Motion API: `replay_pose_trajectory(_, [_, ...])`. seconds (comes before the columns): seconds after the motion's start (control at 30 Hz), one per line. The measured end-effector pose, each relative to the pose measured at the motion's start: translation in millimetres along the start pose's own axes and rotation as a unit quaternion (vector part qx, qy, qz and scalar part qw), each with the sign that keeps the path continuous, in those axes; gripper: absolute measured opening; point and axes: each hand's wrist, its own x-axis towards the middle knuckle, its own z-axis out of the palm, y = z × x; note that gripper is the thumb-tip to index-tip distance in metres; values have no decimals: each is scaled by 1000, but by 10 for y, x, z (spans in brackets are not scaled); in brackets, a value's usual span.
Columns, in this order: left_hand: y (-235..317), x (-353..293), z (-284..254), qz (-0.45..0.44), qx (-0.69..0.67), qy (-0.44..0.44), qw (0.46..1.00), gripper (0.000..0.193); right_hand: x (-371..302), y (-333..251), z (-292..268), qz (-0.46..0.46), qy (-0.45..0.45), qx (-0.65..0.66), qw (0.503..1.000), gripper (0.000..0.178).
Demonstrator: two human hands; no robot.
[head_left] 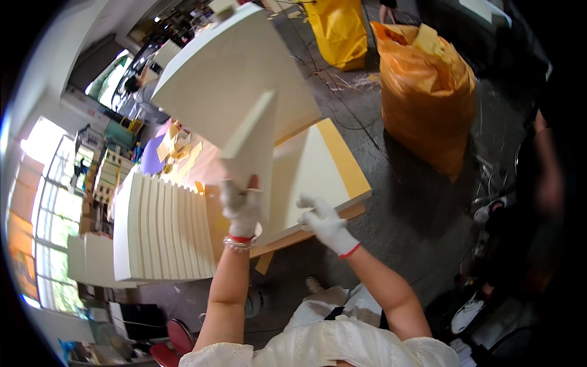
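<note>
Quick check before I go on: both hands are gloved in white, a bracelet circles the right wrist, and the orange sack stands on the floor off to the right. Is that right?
Not quite: the head view shows the bracelet on the left wrist. The left hand and right hand are gloved in white, and the orange sack stands where you say.

White-gloved hands [328, 227], left at a tilted cream panel [252, 137], right spread-fingered near a cream slab [313, 172], orange sack [427, 95] beyond
</note>
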Motion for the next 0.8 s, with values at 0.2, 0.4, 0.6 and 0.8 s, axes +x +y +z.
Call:
replay_pose_trajectory(0.2, [188, -11, -1357, -81, -43, 243, 966, 33, 90, 599, 1222, -370, -113, -589, 710, 36])
replay_pose_trajectory(0.4, [-352, -104, -2051, -117, -130, 346, 922, 34, 130, 917, 1515, -341, -136, -662, 653, 39])
replay_pose_trajectory(0.6, [-714, 83, -2329, -155, -275, 364, 876, 33, 106, 940, 1541, -360, -157, -699, 597, 44])
replay_pose_trajectory(0.8, [-350, 501, -2544, -118, -291, 383, 869, 23, 98, 881, 1581, -269, -196, -726, 602, 54])
